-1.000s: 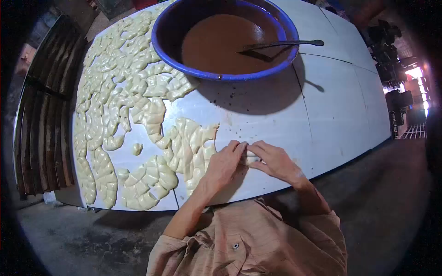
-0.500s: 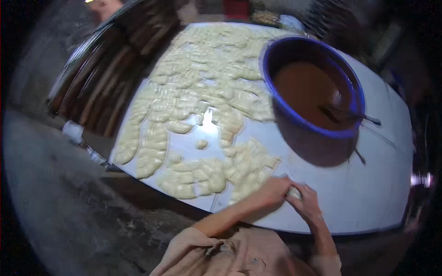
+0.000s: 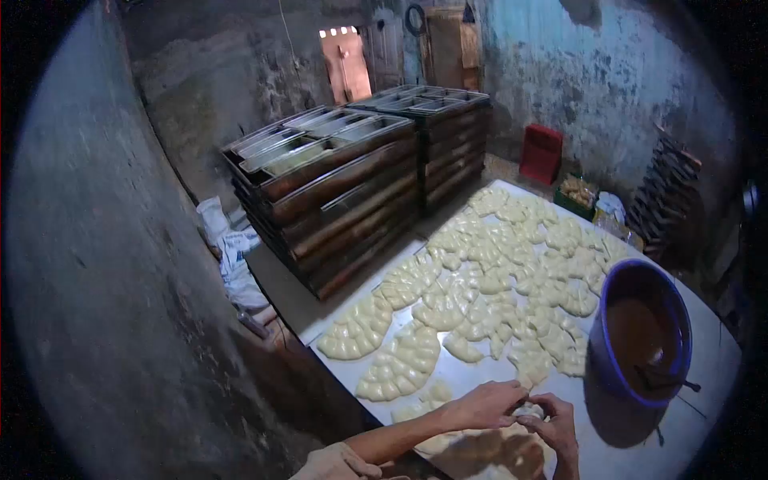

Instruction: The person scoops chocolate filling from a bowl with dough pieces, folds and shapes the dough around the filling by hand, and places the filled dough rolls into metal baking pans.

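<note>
Close to the table's near side, my left hand (image 3: 490,405) and my right hand (image 3: 554,426) meet with curled fingers. Both are closed on a small pale piece of dough (image 3: 530,410), mostly covered by the fingers. Below and beyond them, many glossy, pale dough pieces (image 3: 400,364) lie in joined, scalloped clusters across the white table (image 3: 624,448). To the right of my hands stands a blue basin (image 3: 602,352) of brown liquid (image 3: 640,332). A dark-handled utensil (image 3: 676,382) leans in it over the rim.
Tall stacks of dark metal trays (image 3: 344,192) with divided tops stand along the table's left side. White sacks (image 3: 236,256) lie by the left wall. Behind the table are a red plastic object (image 3: 541,154), a green crate (image 3: 574,196) and a stack of dark racks (image 3: 662,184).
My view has swung up and left, bringing the tray stacks and back wall into sight. Both hands remain together around the pale piece.
</note>
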Tool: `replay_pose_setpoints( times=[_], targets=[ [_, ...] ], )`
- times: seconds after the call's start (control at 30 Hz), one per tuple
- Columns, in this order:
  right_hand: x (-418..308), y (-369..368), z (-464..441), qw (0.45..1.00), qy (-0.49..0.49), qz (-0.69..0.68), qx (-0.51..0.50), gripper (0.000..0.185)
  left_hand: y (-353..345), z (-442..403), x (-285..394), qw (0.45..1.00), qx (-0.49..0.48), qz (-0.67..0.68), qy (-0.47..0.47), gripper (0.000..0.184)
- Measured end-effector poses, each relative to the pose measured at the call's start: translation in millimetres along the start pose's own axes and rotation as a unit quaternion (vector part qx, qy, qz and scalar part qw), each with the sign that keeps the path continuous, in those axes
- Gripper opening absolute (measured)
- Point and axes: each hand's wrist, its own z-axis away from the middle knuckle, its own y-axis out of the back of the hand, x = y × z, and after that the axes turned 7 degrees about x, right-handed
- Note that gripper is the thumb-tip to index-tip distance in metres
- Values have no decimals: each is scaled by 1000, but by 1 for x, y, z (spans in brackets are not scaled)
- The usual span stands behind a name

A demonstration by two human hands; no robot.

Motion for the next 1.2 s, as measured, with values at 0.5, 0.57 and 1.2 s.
replay_pose_setpoints(
  times=[0.5,0.57,1.2],
  targets=[
    [-432,-267,-302,846,490,66,-198,39,496,125,-12,881,286,-376,20,37],
    [-477,-303,-343,803,556,48,-210,38,544,128,-24,859,342,-374,68,34],
    [-482,-497,-491,682,537,240,-435,43,640,149,-149,818,135,-463,313,43]
  ],
)
